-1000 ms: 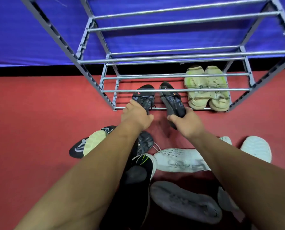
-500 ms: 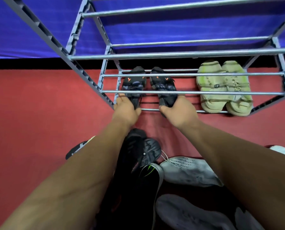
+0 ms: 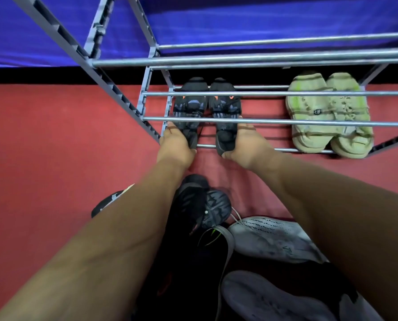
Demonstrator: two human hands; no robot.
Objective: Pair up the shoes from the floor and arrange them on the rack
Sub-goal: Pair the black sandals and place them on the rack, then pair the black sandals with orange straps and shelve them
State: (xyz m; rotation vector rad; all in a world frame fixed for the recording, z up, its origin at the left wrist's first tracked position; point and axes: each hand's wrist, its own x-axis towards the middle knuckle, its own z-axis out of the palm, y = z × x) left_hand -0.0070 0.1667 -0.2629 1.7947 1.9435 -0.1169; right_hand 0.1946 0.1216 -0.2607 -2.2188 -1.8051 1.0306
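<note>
Two hands (image 3: pixel 176 147) (image 3: pixel 248 145) grip black sandals (image 3: pixel 207 107); labels unreadable

— Inspector: What can't you confirm?
— Operator: I can't see the left hand (image 3: pixel 175 147) fingertips; the black shoe (image 3: pixel 188 112) hides them. Rack (image 3: pixel 263 121) bars cross both pale slides (image 3: pixel 327 112). The grey shoe (image 3: pixel 270 297) runs off the bottom edge.
— Inspector: Logos?
— Operator: Too blurred to read.
</note>
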